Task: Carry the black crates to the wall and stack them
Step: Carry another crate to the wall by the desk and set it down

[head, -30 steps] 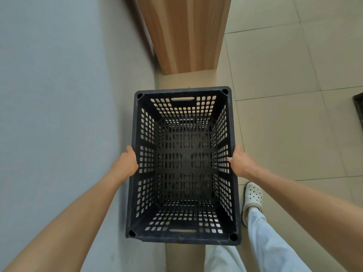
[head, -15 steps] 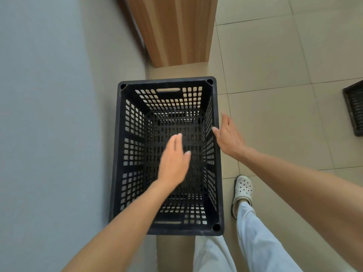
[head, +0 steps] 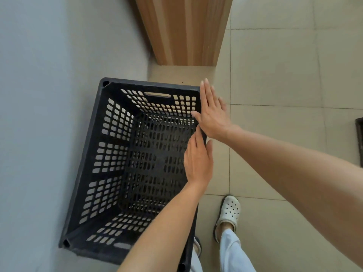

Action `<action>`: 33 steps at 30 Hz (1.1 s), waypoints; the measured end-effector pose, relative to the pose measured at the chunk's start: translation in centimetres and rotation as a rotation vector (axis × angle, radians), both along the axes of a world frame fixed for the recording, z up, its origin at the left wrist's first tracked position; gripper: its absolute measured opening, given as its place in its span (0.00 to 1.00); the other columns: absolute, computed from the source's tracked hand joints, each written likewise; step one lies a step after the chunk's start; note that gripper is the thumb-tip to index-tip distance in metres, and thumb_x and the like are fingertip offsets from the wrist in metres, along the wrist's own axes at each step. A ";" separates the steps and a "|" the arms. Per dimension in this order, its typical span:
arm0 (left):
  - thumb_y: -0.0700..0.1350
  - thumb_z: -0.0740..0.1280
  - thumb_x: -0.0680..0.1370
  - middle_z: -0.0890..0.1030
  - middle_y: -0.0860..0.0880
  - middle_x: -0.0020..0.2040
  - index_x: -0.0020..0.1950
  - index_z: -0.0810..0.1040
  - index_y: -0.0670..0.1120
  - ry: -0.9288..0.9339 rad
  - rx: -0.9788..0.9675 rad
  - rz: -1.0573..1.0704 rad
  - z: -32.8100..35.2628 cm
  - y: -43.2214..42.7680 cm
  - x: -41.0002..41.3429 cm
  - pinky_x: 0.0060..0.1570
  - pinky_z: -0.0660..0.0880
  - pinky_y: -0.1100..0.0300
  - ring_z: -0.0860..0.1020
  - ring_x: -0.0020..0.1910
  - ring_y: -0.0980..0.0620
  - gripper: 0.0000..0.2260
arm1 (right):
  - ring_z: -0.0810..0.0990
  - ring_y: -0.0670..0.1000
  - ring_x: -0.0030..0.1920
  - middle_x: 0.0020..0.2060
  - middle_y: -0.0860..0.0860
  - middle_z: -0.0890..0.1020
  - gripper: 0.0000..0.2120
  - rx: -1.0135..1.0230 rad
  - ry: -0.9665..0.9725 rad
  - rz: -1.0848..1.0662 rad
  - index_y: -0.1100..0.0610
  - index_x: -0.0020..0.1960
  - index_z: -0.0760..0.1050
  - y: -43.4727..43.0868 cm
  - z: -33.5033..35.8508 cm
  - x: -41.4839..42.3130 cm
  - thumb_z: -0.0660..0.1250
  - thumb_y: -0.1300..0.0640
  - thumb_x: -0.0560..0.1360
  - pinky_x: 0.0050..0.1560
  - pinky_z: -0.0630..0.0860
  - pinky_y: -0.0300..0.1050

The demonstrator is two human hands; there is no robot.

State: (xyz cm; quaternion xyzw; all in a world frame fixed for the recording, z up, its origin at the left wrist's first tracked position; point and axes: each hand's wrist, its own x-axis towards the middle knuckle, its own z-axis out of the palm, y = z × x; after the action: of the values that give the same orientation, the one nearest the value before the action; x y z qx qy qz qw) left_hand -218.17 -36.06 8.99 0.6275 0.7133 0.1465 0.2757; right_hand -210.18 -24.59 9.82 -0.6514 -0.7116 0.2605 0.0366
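A: Right hand (head: 213, 116), flat, fingers spread and straight, palm against the far end of the crate's (head: 110, 160) right rim. Clamped on nothing.

B: Left hand (head: 198, 163)?

A: Same posture, fingers together, laid along that right rim nearer the body. Not gripping. Both palms face left, toward the wall (head: 49, 95). My reading: a push, pressing the crate flush rather than lifting it.

B: Where does the crate sit?

A: On the floor (head: 275, 75), upright, open top, empty. Left side touching or just beside the wall; cannot tell if a gap remains. Its far end stops short of the wood panel (head: 182, 30).

B: Anything stacked?

A: Looks like another crate beneath, judging by the depth of lattice inside, but unsure. A second crate (head: 359, 142) shows at the far right edge, well apart, likely next to fetch.

B: Footing?

A: White clog (head: 227, 214) planted right of the crate, near the body, clear of it.
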 end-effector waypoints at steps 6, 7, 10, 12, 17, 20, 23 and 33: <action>0.55 0.58 0.81 0.67 0.48 0.74 0.78 0.53 0.48 0.070 0.023 -0.018 -0.8 0.0 0.1 0.65 0.73 0.51 0.67 0.73 0.52 0.28 | 0.33 0.53 0.77 0.76 0.49 0.31 0.41 -0.072 0.002 0.081 0.55 0.77 0.29 0.7 0.3 0.6 0.53 0.41 0.81 0.76 0.39 0.55; 0.57 0.56 0.81 0.65 0.48 0.76 0.78 0.52 0.48 0.050 -0.010 -0.030 -0.6 0.2 0.1 0.68 0.71 0.50 0.65 0.74 0.51 0.30 | 0.32 0.54 0.77 0.76 0.49 0.30 0.41 -0.082 -0.008 0.085 0.55 0.77 0.29 0.8 0.4 0.7 0.52 0.40 0.80 0.76 0.38 0.55; 0.65 0.47 0.79 0.53 0.50 0.80 0.80 0.45 0.49 -0.011 -0.088 -0.149 0.4 0.6 -0.8 0.76 0.57 0.48 0.51 0.79 0.52 0.35 | 0.30 0.55 0.76 0.77 0.47 0.31 0.38 -0.081 -0.056 0.138 0.53 0.78 0.30 1.1 0.6 1.7 0.49 0.38 0.80 0.76 0.36 0.56; 0.63 0.43 0.80 0.45 0.53 0.81 0.80 0.41 0.51 0.025 -0.062 -0.258 0.9 1.4 -2.8 0.78 0.48 0.48 0.42 0.79 0.55 0.32 | 0.30 0.55 0.76 0.78 0.49 0.34 0.36 -0.054 -0.077 0.178 0.54 0.79 0.33 1.5 1.0 2.3 0.47 0.39 0.81 0.77 0.37 0.56; 0.57 0.50 0.83 0.44 0.50 0.81 0.80 0.40 0.51 0.227 0.121 -0.176 1.6 8.4 -10.4 0.78 0.47 0.48 0.42 0.79 0.51 0.29 | 0.33 0.53 0.77 0.79 0.52 0.38 0.34 0.070 -0.093 0.231 0.57 0.79 0.36 3.3 1.1 1.3 0.49 0.44 0.83 0.76 0.35 0.52; 0.60 0.56 0.80 0.41 0.46 0.80 0.80 0.38 0.48 0.449 0.134 -0.290 1.6 15.1 -14.2 0.77 0.44 0.47 0.40 0.79 0.46 0.37 | 0.34 0.55 0.78 0.79 0.53 0.39 0.34 0.102 -0.132 0.299 0.58 0.79 0.37 5.4 0.5 -1.3 0.50 0.45 0.83 0.76 0.36 0.52; 0.63 0.60 0.77 0.40 0.46 0.80 0.79 0.37 0.48 0.591 0.072 -0.462 1.6 20.0 -15.8 0.75 0.43 0.42 0.38 0.79 0.43 0.43 | 0.37 0.57 0.78 0.79 0.54 0.41 0.35 0.109 -0.143 0.348 0.59 0.79 0.37 6.8 -0.1 -4.9 0.52 0.45 0.82 0.77 0.41 0.54; 0.57 0.71 0.73 0.36 0.51 0.79 0.77 0.31 0.52 0.440 -0.242 -0.642 2.1 22.8 -16.4 0.72 0.35 0.39 0.34 0.78 0.45 0.52 | 0.38 0.54 0.78 0.79 0.51 0.39 0.46 -0.014 -0.176 0.345 0.54 0.78 0.32 7.7 0.3 -7.4 0.61 0.41 0.77 0.76 0.43 0.57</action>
State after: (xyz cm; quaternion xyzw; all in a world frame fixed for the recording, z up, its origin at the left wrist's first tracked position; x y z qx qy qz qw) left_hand -234.58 -13.30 11.12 0.7977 0.5351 -0.1698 0.2203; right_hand -217.60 -16.86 10.07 -0.5403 -0.8113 0.2101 -0.0755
